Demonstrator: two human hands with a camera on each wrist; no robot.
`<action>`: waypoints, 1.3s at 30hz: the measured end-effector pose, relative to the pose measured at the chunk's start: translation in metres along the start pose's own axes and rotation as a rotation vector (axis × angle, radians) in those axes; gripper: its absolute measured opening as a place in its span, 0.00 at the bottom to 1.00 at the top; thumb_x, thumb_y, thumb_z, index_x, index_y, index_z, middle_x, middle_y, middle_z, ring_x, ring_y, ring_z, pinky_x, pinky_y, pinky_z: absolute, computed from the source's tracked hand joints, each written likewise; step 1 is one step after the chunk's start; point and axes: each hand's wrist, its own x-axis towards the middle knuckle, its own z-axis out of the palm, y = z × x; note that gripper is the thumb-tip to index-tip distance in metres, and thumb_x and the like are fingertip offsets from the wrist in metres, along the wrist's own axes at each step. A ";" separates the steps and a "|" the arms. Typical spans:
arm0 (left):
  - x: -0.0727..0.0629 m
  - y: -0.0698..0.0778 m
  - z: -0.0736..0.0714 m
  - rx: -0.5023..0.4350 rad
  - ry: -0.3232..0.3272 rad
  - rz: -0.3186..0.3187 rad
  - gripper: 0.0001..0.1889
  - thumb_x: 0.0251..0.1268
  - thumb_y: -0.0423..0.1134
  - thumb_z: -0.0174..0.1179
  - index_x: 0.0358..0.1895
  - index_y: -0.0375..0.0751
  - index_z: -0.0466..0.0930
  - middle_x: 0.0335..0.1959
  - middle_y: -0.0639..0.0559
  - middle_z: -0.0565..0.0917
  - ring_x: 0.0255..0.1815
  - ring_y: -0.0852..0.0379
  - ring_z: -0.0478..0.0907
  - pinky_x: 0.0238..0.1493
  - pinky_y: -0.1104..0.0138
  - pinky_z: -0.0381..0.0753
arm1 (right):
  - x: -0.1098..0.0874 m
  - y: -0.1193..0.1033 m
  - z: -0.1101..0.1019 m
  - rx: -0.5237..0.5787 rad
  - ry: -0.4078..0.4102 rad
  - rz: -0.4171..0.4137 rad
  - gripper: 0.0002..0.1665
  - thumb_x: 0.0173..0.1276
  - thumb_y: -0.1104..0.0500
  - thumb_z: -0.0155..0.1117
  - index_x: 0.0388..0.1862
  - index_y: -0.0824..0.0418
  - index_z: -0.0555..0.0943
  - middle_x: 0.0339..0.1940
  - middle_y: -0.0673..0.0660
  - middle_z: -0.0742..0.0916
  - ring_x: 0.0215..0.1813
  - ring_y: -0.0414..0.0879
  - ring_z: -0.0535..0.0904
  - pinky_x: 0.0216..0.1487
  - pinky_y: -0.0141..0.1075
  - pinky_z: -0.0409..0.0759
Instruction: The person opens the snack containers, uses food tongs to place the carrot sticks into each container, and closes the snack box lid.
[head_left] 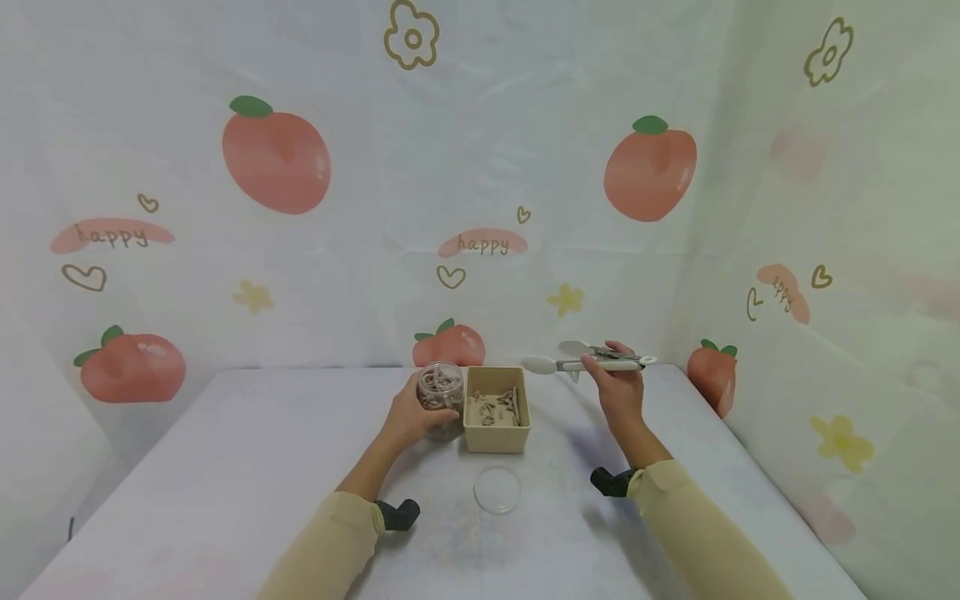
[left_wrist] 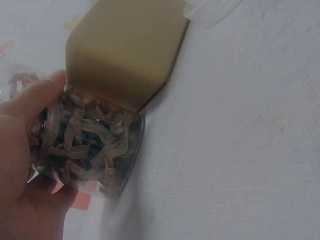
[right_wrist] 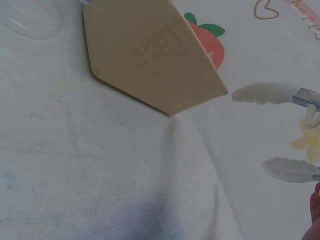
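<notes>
My left hand [head_left: 405, 417] grips a clear jar [left_wrist: 95, 142] filled with brownish dried strips, its thumb across the near side. The jar stands upright on the table, close against the left side of a beige rectangular box [head_left: 497, 440]. Inside the box lie a few similar dried strips [head_left: 510, 404]. To the right of the box, my right hand [head_left: 621, 396] holds a pair of tongs [head_left: 540, 365] with white scalloped tips. In the right wrist view the tips are spread apart with nothing between them, and that hand shows only at the edge.
A round clear lid [head_left: 497, 490] lies flat on the white-covered table [head_left: 285, 467], in front of the box. Behind the table hangs a white backdrop [head_left: 465, 150] printed with peaches, and it continues along the right side.
</notes>
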 end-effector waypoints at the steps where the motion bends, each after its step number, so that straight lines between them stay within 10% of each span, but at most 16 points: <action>1: 0.000 0.000 0.000 0.001 0.000 0.000 0.50 0.46 0.46 0.78 0.71 0.36 0.58 0.60 0.38 0.74 0.62 0.42 0.70 0.61 0.48 0.68 | 0.000 0.001 -0.001 -0.015 0.006 0.001 0.33 0.62 0.58 0.72 0.63 0.64 0.71 0.55 0.66 0.82 0.46 0.34 0.78 0.45 0.22 0.74; 20: 0.000 0.001 0.006 -0.036 -0.012 0.000 0.50 0.45 0.46 0.78 0.71 0.38 0.59 0.60 0.39 0.74 0.61 0.43 0.70 0.61 0.49 0.69 | -0.003 0.035 -0.023 -0.260 0.056 0.099 0.36 0.60 0.48 0.74 0.63 0.59 0.72 0.53 0.63 0.82 0.46 0.49 0.73 0.43 0.32 0.70; 39: 0.000 -0.001 0.002 -0.037 -0.004 -0.003 0.51 0.45 0.46 0.78 0.72 0.38 0.58 0.62 0.38 0.73 0.63 0.43 0.69 0.63 0.48 0.66 | -0.012 0.017 -0.071 -0.219 -0.223 0.178 0.40 0.69 0.47 0.64 0.71 0.63 0.60 0.71 0.68 0.68 0.68 0.58 0.66 0.62 0.45 0.69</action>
